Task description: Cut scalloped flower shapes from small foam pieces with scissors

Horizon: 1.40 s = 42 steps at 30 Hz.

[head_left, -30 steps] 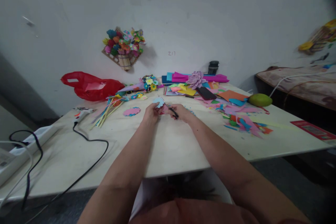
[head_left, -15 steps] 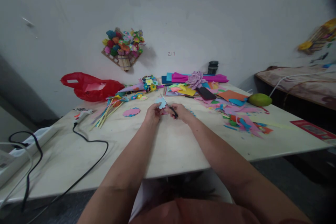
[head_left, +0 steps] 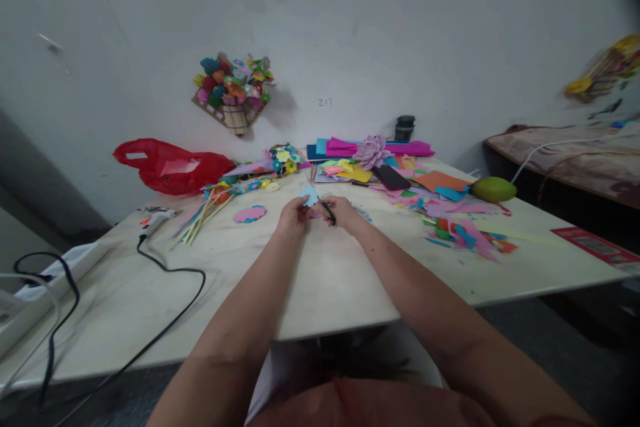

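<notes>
My left hand (head_left: 294,212) pinches a light-blue scalloped paper piece (head_left: 309,196) over the middle of the table. A bit of pink shows just under it, partly hidden by my fingers. In my right hand (head_left: 344,212) is a pair of scissors (head_left: 327,211) with black handles, fingers closed around them. Their blades point up and to the left, at the edge of the blue piece. Left of my hands a pink scalloped disc with a blue edge (head_left: 250,214) lies flat on the table.
A glue gun (head_left: 158,218) with a black cord lies at left, near a white power strip (head_left: 65,273). Behind are a red plastic bag (head_left: 175,170), paper flowers (head_left: 284,157) and a dark phone (head_left: 391,178). Paper scraps (head_left: 470,233) and a green mango-like fruit (head_left: 494,189) are at right.
The scissors and the blue piece have shifted only slightly against each other. Both hands keep their hold in nearly the same place.
</notes>
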Available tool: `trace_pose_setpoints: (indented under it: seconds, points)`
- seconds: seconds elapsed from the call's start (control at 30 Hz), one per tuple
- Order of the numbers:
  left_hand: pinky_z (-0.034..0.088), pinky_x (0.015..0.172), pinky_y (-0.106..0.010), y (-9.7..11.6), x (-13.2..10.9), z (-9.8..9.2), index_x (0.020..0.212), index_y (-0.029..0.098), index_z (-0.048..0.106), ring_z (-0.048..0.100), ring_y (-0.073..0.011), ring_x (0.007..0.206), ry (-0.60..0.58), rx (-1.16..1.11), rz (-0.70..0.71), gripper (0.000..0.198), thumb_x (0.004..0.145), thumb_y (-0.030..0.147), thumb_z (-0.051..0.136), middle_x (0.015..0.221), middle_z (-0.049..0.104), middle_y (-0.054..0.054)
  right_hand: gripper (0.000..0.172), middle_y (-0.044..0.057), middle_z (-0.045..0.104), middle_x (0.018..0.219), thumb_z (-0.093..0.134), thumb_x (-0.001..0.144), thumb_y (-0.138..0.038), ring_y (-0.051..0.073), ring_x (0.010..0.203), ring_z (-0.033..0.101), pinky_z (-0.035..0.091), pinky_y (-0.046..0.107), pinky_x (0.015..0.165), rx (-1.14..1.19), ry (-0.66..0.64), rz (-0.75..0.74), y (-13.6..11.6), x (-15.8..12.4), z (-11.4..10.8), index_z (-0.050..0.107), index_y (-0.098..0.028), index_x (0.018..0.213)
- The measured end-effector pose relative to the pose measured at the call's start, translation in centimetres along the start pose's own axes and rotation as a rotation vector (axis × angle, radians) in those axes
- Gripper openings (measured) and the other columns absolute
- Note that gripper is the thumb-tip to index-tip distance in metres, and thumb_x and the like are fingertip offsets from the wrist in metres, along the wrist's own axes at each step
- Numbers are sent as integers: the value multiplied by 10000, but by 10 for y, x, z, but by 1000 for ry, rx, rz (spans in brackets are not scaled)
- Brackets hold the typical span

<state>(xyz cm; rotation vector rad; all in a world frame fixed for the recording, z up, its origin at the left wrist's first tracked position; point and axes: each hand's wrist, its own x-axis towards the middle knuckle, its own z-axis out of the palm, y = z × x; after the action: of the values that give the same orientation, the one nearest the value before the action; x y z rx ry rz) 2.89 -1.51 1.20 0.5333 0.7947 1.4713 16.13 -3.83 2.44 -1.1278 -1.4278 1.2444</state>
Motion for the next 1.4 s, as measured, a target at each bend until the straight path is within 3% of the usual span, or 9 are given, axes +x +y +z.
trace_pose_setpoints:
  seconds: [0.43, 0.73, 0.93, 1.2, 1.4]
  points:
    - [517, 538, -207, 13, -9, -7, 650, 135, 573, 593, -102, 530, -51, 132, 83, 141, 648, 25, 661, 606, 614, -6, 99, -64, 463, 412, 694, 738, -199, 61, 352, 402, 345, 175, 354, -25, 58, -7, 7, 9, -5, 629, -128, 759]
    - [479, 519, -230, 11, -8, -12, 600, 117, 618, 568, -117, 506, -243, 332, 45, 97, 583, 67, 699, 569, 634, -37, 354, -33, 576, 543, 803, 628, -267, 68, 422, 517, 277, 151, 352, 117, 108, -16, -6, 1, -12, 571, -134, 860]
    - [451, 523, -237, 7, -8, -15, 741, 78, 707, 597, -142, 535, -394, 446, 11, 204, 540, 102, 736, 670, 688, -99, 274, -65, 533, 507, 705, 637, -177, 73, 422, 491, 291, 168, 373, 211, 121, -57, -4, 4, -13, 563, -145, 870]
    - [423, 494, -229, 6, -10, -13, 797, 73, 714, 600, -146, 514, -380, 445, 9, 259, 539, 71, 716, 654, 684, -97, 236, -89, 503, 477, 600, 596, -98, 70, 414, 470, 367, 187, 440, 210, 112, -71, -1, 6, -13, 548, -160, 818]
    - [483, 507, -233, 7, -8, -11, 658, 99, 657, 598, -139, 522, -292, 358, 14, 128, 553, 42, 703, 601, 655, -64, 261, -77, 526, 501, 607, 591, -80, 67, 424, 483, 353, 178, 432, 200, 132, -53, -3, 2, -10, 553, -148, 838]
